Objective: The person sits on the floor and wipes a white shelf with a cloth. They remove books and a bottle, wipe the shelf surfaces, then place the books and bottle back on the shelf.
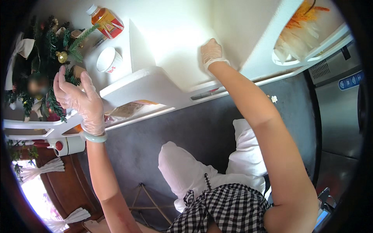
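Note:
My left hand (80, 96), in a clear plastic glove, is raised with its thumb spread from the fingers and nothing visible in it. It is in front of decorated Christmas greenery (52, 70) with a gold bauble (62, 57). A pale bangle (94, 137) circles that wrist. My right hand (211, 51), also gloved, reaches into a brightly lit white shelf compartment (180, 65). Its fingers are curled into a fist and point away from me; the inside of the fist is hidden. Left of the compartment's divider are a white paper cup (109, 59) and a bottle of amber drink (107, 24).
An orange and cream feathery decoration (303, 32) occupies the right-hand compartment. Below the shelf, a plastic-wrapped item (125, 112) lies in a slot. A stainless steel appliance (338, 116) is on the right. A white cylindrical object (70, 145) and wooden panel (65, 180) are lower left.

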{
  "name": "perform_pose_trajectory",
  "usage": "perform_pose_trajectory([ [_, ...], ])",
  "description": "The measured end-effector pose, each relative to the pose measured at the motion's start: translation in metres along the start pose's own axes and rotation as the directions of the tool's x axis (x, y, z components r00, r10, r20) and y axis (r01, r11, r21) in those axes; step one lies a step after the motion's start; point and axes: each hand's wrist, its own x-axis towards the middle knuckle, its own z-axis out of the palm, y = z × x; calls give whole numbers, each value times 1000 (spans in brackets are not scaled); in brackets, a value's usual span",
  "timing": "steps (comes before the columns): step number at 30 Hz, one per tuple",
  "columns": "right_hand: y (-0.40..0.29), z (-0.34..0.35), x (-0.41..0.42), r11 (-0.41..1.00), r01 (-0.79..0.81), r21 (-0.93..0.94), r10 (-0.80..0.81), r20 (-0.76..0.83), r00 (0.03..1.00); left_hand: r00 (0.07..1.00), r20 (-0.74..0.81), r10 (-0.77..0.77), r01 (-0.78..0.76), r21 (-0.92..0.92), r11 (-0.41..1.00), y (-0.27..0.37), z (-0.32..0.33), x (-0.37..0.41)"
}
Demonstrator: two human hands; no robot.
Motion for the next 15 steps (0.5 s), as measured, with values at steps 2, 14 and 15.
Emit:
perform_pose_trajectory([
  [2,-1,-2,17,996,-37,84,41,-52,998,999,21,32,-32,-20,999,0,0,0],
  [14,-100,25,50,677,520,522,-450,-266,853,995,53,89,-84,-89,992,0,1,2],
  [15,-102,18,33,627,537,564,-525,-204,826,995,62,78,-74,-70,995,-3,-3,0],
])
